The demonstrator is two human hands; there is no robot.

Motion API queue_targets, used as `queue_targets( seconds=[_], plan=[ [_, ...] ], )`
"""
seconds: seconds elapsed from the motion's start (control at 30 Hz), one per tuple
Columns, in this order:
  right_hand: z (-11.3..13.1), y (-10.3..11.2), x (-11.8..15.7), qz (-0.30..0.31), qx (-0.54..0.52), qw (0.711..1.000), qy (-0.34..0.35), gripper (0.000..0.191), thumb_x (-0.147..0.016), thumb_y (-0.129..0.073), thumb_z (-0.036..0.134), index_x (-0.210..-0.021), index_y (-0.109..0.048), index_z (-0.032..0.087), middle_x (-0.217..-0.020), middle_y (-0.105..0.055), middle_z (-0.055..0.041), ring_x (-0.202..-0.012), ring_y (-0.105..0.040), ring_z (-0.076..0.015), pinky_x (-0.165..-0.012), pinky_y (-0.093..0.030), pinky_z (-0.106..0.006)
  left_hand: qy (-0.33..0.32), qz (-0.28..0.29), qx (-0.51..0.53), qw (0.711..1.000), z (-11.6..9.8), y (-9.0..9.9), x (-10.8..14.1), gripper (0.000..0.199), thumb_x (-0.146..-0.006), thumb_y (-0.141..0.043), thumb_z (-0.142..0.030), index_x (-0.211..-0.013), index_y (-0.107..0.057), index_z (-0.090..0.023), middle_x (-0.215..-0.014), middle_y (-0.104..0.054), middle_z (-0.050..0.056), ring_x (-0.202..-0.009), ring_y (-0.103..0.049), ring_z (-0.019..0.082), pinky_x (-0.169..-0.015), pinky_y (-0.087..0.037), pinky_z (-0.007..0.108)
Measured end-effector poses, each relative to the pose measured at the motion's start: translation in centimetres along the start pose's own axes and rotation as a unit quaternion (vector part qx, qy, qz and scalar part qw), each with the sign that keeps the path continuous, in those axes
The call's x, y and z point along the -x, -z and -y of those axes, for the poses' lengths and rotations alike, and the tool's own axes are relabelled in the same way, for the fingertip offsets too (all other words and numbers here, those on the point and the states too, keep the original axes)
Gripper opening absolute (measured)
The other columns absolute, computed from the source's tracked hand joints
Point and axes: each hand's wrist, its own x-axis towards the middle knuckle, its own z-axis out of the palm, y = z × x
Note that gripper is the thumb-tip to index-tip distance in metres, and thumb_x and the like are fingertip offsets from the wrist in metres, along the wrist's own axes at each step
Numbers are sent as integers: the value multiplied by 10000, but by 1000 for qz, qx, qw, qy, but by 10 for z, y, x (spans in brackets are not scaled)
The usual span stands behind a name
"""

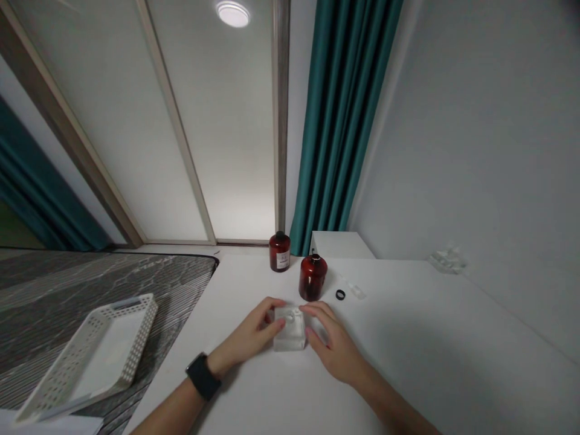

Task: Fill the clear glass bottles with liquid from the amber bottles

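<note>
A small clear, box-shaped container (290, 339) rests on the white table, with a round shape showing in its upper part. My left hand (254, 332) grips its left side, thumb near the front and fingers at the back corner. On the opposite side, my right hand (338, 350) holds the right edge between thumb and fingertips. Just behind the container stands a dark red-brown glass bottle (312, 279) with an open-looking neck. Right of that bottle lie a black ring (340, 295) and a clear plastic piece (357, 291) whose kind I cannot make out.
Farther back is a second red-brown bottle (280, 252) with a dark top and white label. A white perforated basket (97, 347) sits left of the table (281, 399). Crumpled clear plastic (447, 261) lies by the wall, and a white box (343, 244) stands behind the table.
</note>
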Motion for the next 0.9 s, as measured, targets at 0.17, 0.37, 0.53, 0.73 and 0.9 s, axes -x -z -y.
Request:
queue_targets(
  seconds=[0.17,0.37,0.53,0.73,0.9],
  plan=[
    [-4,-8,-4,70,27,997,-10,606,-847,-655,175,-1427,-507,271,-1489,-498,-106,-1396,-456,-278,-1167,-382,-521,35,27,101,994,-3,-7,-4,450,-911,-590,-598,-1115,-610,-197,-970,-661,45,-861,-578,209,-796,-456,315],
    [-14,-9,-4,72,28,997,-9,594,-864,-692,192,-1427,-537,294,-1513,-508,-98,-1400,-475,-276,-1164,-391,-533,37,-40,93,994,-3,-18,-7,393,-940,-522,-584,-940,-611,-202,-877,-631,16,-837,-569,209,-789,-453,314],
    [-19,-11,-2,48,39,998,4,552,-837,-744,213,-1365,-610,299,-1480,-551,-98,-1357,-527,-287,-1144,-427,-522,19,-90,1,996,-6,-21,-9,422,-1026,-377,-493,-894,-640,-191,-822,-655,32,-791,-592,227,-759,-472,336],
    [-20,-9,-1,42,43,998,-8,530,-817,-765,218,-1330,-646,280,-1471,-561,-103,-1344,-541,-300,-1135,-445,-503,-43,-26,-48,998,0,-8,-1,424,-972,-531,-402,-1341,-526,-192,-1335,-613,132,-1178,-579,300,-987,-472,424],
    [-17,-4,1,67,46,997,-6,504,-872,-706,252,-1368,-610,254,-1512,-515,-111,-1382,-499,-290,-1148,-425,-496,-63,24,-104,992,5,-2,1,584,-841,-684,-328,-1361,-468,-171,-1319,-590,147,-1100,-593,295,-929,-498,438]
  ],
)
